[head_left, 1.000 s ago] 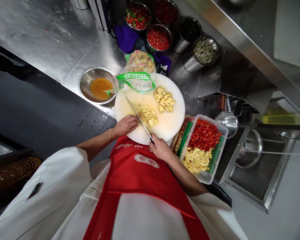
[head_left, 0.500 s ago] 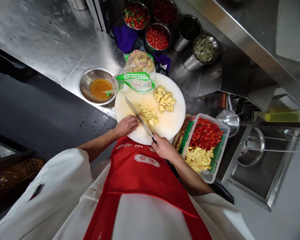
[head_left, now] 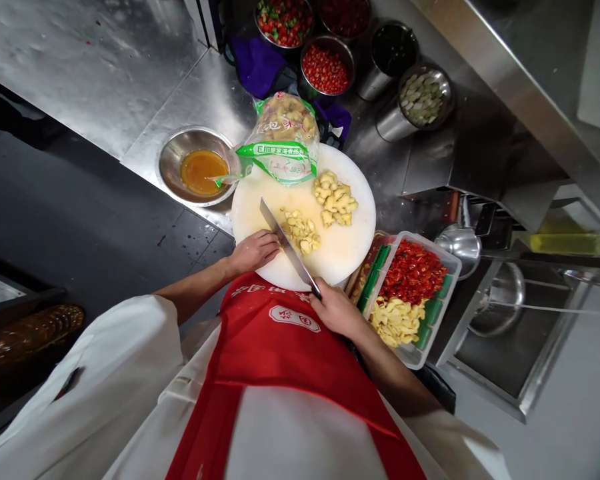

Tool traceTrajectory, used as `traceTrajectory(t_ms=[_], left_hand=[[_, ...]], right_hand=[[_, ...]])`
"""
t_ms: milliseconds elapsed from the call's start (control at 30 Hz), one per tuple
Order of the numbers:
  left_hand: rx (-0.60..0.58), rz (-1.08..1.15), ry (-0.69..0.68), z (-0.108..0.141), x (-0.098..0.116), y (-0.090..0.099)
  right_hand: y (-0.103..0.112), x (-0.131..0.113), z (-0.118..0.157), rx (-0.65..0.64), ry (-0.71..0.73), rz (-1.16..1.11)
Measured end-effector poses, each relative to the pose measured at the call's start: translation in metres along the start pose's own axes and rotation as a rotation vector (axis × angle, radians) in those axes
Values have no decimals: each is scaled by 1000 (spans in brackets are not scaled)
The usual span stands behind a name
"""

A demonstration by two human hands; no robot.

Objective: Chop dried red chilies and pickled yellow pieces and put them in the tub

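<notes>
On the round white cutting board (head_left: 253, 193), my right hand (head_left: 336, 308) grips the dark handle of a kitchen knife (head_left: 291, 250). The blade slants up and left across the board, close beside the fingertips of my left hand (head_left: 255, 252). Those fingers are curled and pressed down at the board's lower left edge, on a piece of ginger they mostly hide. Just right of the blade lies a pile of pale yellow ginger slices (head_left: 303, 232). Whole knobs of ginger (head_left: 336, 199) rest farther up on the right.
A plastic bag of ginger (head_left: 286, 137) overlaps the board's far edge. Left of it stands a metal bowl (head_left: 167, 167) with brown liquid. A clear tub (head_left: 425, 357) holds chopped red chillies and ginger slices at right. Several metal pots (head_left: 391, 123) stand behind.
The knife has shifted a little to the right with my right hand, and more of its blade face shows. My left hand stays nearly in place. The view has tilted slightly.
</notes>
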State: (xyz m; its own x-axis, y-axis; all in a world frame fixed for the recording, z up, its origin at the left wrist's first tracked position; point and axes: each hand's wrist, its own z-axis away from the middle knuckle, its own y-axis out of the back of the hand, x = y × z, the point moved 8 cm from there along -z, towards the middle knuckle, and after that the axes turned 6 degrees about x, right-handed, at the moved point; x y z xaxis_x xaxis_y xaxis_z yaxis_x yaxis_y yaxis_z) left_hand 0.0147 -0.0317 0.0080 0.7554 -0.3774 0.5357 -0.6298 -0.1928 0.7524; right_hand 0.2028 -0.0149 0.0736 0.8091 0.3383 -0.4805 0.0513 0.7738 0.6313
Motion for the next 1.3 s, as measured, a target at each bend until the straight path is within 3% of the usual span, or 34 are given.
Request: traceTrajectory(t_ms=[100,167,333,467,667,833,1033,1300], left_hand=[[0,11,-13,-1,1,2],[-1,1,-16,0,1,2],[7,-46,-39,2,2,1],[4,-31,-30,3,1,-1],[16,-27,-48,1,2,2],[12,-22,-73,-2,5,8],[48,19,-21,2,-2,20],[-36,55,19,4,-13,10]], right_hand=[[-10,-6,-28,60,39,-26],[-5,-11,-32,83,62,-69],[18,-7,10,37,43,-109],[16,3,28,-24,-2,-88],[-12,2,-22,27,5,-28],[-11,-3,-45,141,69,-140],[8,1,-16,186,43,-189],[15,-4,24,40,19,-63]])
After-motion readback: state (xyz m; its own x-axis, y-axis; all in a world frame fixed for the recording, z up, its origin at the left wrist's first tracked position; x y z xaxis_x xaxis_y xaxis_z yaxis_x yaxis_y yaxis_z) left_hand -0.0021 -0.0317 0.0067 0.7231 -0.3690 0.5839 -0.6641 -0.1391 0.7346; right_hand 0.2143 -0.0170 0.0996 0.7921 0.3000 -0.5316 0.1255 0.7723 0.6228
